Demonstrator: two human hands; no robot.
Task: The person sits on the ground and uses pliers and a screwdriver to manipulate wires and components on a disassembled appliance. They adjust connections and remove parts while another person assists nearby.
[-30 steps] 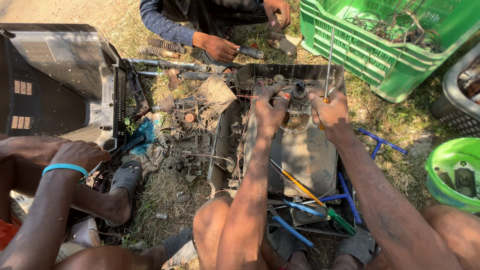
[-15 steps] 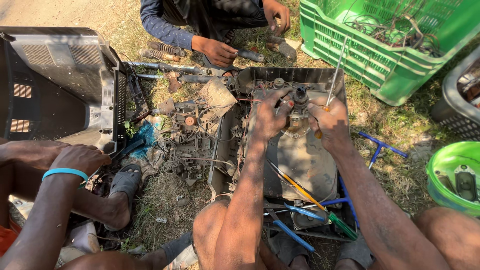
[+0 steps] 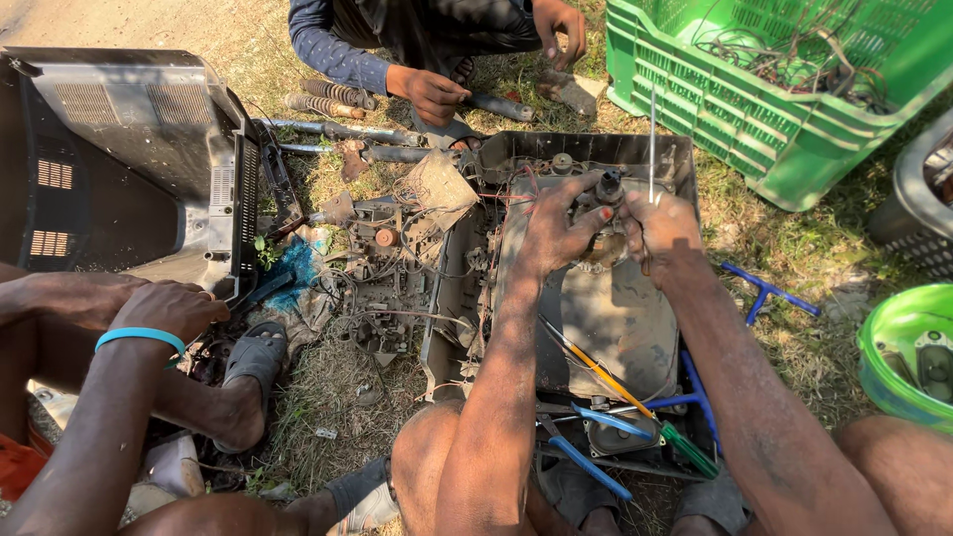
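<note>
Hands are set close together on the neck of a grey picture tube (image 3: 606, 298), which lies face down in an open dark casing (image 3: 596, 149) on dry grass. Left hand (image 3: 556, 230) is spread w/ fingers curled round the dark neck assembly (image 3: 606, 187); grip looks firm. Right hand (image 3: 663, 230) is closed round a thin metal rod (image 3: 651, 144), held approx. upright just beside the neck. Pliers w/ blue handles (image 3: 596, 437) and a yellow-handled screwdriver (image 3: 596, 367) are laid on the tube's lower part, near the person's knees. A stripped circuit board w/ loose wires (image 3: 397, 258) is seen left of the casing, a grey TV back shell (image 3: 129, 149) further left. A green crate (image 3: 754, 109) w/ wire scrap is placed at upper right, a green bucket (image 3: 893, 328) at right edge. Other persons' hands: one opposite (image 3: 429, 91) on a dark tube (image 3: 496, 104), one w/ blue wristband (image 3: 164, 310) at left.
</note>
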